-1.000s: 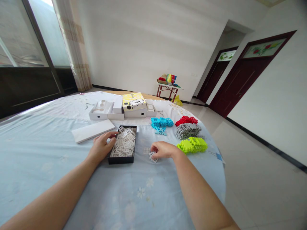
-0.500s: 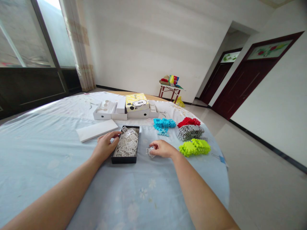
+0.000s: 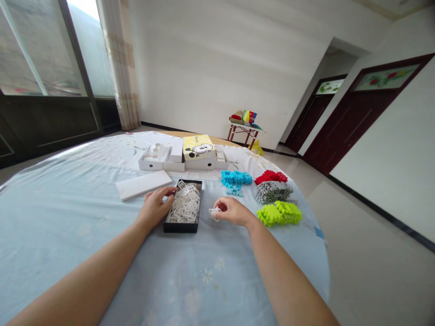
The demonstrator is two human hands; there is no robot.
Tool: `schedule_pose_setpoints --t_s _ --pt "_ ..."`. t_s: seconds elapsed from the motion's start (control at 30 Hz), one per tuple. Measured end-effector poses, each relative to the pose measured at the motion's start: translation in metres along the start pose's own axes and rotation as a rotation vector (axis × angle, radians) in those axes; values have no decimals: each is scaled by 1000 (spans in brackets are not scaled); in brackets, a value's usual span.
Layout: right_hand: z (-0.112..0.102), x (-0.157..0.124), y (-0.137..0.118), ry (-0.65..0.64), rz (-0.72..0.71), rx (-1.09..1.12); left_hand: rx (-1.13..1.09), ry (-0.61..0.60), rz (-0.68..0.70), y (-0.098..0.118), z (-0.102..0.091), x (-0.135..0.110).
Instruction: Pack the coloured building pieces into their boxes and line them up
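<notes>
Bracing the black box of lattice pieces with a slack left hand, pinching a loose piece in the right hand.

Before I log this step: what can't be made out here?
Head view only.
1. The piece: mostly covered by the right hand; shape unclear.
2. The left hand: its back hides any grip at the tray wall.
3. The white parts inside: too small to count.
</notes>
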State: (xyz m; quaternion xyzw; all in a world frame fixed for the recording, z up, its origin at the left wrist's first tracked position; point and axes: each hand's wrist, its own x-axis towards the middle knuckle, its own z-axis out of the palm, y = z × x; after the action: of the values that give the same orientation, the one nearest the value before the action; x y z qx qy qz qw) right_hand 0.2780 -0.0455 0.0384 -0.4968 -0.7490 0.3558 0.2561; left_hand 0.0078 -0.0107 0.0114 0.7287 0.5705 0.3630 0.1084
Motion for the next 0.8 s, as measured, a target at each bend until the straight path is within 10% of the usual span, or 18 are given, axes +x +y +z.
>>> schedule_pose_setpoints --t_s 0.37,0.8 --pt "10 75 -23 326 -74 351 0 -7 25 -1 0 0" --pt "17 30 49 481 106 294 144 -40 129 15 -12 1"
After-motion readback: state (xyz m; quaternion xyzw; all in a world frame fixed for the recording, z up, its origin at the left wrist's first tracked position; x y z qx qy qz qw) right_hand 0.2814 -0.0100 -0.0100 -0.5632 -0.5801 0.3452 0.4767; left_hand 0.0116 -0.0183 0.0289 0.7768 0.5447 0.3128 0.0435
